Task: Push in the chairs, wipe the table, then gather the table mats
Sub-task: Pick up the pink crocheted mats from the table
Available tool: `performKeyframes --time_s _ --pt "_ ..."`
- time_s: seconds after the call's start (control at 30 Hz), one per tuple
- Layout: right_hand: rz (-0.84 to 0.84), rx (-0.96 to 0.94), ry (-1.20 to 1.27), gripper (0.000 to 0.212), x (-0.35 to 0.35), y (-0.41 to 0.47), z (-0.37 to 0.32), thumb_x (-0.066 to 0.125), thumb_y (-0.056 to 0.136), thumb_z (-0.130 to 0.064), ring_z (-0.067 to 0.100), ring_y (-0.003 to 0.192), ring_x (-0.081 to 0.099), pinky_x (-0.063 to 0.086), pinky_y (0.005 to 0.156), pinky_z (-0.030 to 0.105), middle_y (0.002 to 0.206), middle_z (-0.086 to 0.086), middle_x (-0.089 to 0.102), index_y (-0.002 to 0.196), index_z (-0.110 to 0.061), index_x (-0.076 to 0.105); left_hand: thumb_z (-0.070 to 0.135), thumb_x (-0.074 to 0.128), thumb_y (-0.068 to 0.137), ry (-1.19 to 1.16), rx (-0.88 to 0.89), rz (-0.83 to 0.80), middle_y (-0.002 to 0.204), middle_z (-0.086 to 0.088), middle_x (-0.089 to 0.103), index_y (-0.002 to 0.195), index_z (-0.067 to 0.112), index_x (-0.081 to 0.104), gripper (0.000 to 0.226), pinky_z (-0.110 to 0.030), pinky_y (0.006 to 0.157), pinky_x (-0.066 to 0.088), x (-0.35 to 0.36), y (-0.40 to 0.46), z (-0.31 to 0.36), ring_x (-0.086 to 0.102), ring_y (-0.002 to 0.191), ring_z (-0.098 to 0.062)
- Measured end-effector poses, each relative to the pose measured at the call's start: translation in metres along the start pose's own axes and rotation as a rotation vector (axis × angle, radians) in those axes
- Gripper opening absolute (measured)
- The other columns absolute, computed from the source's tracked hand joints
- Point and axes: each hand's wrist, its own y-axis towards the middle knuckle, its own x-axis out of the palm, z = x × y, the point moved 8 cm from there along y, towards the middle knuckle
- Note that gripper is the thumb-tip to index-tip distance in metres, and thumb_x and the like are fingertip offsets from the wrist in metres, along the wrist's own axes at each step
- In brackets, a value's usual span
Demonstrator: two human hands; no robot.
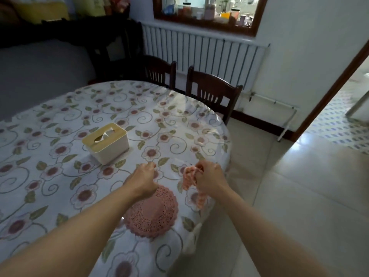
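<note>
2 hands are stretched out over the near right part of the surface (pixel 60 120), which is covered with a flowered cloth under a clear plastic sheet. The right hand (pixel 209 176) is clenched around a bunched pink cloth (pixel 189 177); part of this cloth hangs down below the hand, near the edge of the surface. If it is a wiping rag or a crumpled mat, I cannot tell. The left hand (pixel 144 179) is curled into a loose fist just above the surface, and I cannot tell if its fingertips pinch something. Just below the left wrist, 1 round pink lace mat (pixel 153 212) lies flat, and the wrist covers a small part of its upper edge. Further back and to the left stands a white tissue box (pixel 106 142) with a wooden lid, well apart from both hands. At the far side, 2 dark wooden chairs stand close against the edge of the surface: 1 chair (pixel 159 71) on the left and another chair (pixel 214 90) on the right, in front of a white radiator (pixel 203 50).
</note>
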Motion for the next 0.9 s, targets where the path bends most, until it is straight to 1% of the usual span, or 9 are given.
performKeyframes --time_s 0.07,0.17,0.3,0.43,0.57,0.67,0.7,0.8,0.9 --pt "-0.004 0.009 0.018 0.023 -0.011 0.02 0.009 0.044 0.092 -0.012 0.026 0.091 0.057 0.048 0.075 0.033 0.102 0.012 0.064 0.104 -0.006 0.062 0.023 0.057 0.086 0.003 -0.005 -0.005 0.139 -0.01 0.041 0.136 0.014 0.036 0.055 -0.041 0.1 0.042 -0.004 0.021 0.01 0.045 0.123 -0.027" --pt "0.004 0.0 0.022 0.023 -0.027 0.053 0.02 0.042 0.091 -0.009 0.025 0.089 0.058 0.044 0.069 0.029 0.1 0.012 0.063 0.102 -0.005 0.062 0.022 0.059 0.084 -0.005 -0.007 -0.001 0.141 -0.01 0.039 0.137 0.012 0.034 0.059 -0.039 0.102 0.04 -0.009 0.061 0.024 0.042 0.126 -0.026" --pt "0.011 -0.005 -0.044 0.021 -0.049 0.108 0.03 0.042 0.09 -0.007 0.022 0.081 0.053 0.036 0.063 0.027 0.092 0.01 0.061 0.097 -0.004 0.061 0.027 0.058 0.084 -0.018 -0.016 -0.012 0.143 -0.007 0.038 0.139 0.016 0.032 0.061 -0.042 0.103 0.04 -0.011 0.111 0.041 0.043 0.126 -0.026" --pt "0.072 -0.031 -0.051 0.019 -0.068 0.159 0.034 0.041 0.087 -0.002 0.027 0.075 0.055 0.039 0.06 0.036 0.081 0.011 0.059 0.091 0.0 0.06 0.024 0.055 0.084 -0.026 -0.037 -0.026 0.147 -0.002 0.031 0.142 0.02 0.028 0.064 -0.046 0.104 0.039 -0.014 0.15 0.058 0.039 0.13 -0.026" --pt "0.046 -0.055 -0.058 0.018 -0.07 0.205 0.043 0.041 0.088 -0.003 0.023 0.078 0.052 0.035 0.061 0.029 0.088 0.007 0.057 0.093 -0.004 0.058 0.027 0.055 0.083 -0.044 -0.085 -0.032 0.146 0.001 0.031 0.141 0.023 0.028 0.064 -0.049 0.101 0.04 -0.01 0.173 0.064 0.04 0.129 -0.025" --pt "-0.02 -0.078 -0.015 0.02 -0.063 0.233 0.053 0.042 0.089 -0.007 0.026 0.089 0.056 0.038 0.062 0.027 0.097 0.006 0.058 0.1 -0.006 0.058 0.025 0.055 0.082 -0.059 -0.145 -0.01 0.146 0.001 0.033 0.14 0.024 0.029 0.064 -0.048 0.101 0.04 -0.008 0.184 0.066 0.041 0.127 -0.025" --pt "-0.077 -0.082 -0.018 0.022 -0.058 0.237 0.056 0.043 0.089 -0.008 0.026 0.095 0.056 0.037 0.064 0.026 0.102 0.006 0.056 0.106 -0.006 0.056 0.025 0.056 0.083 -0.054 -0.171 -0.004 0.146 0.0 0.033 0.141 0.023 0.029 0.063 -0.048 0.102 0.039 -0.006 0.185 0.067 0.041 0.128 -0.025" --pt "-0.26 -0.108 -0.096 0.04 -0.036 0.247 0.069 0.048 0.089 -0.01 0.03 0.116 0.045 0.034 0.085 0.028 0.129 0.011 0.043 0.128 -0.009 0.043 0.022 0.055 0.086 -0.056 -0.255 0.012 0.146 -0.003 0.032 0.141 0.019 0.029 0.061 -0.041 0.103 0.038 0.004 0.183 0.067 0.04 0.128 -0.025" --pt "-0.39 -0.139 -0.114 0.053 -0.015 0.25 0.071 0.054 0.088 -0.015 0.032 0.125 0.038 0.033 0.101 0.035 0.139 0.016 0.035 0.138 -0.008 0.034 0.018 0.054 0.084 -0.154 -0.368 0.019 0.147 -0.004 0.029 0.14 0.016 0.03 0.06 -0.041 0.1 0.04 0.018 0.169 0.06 0.039 0.128 -0.025"
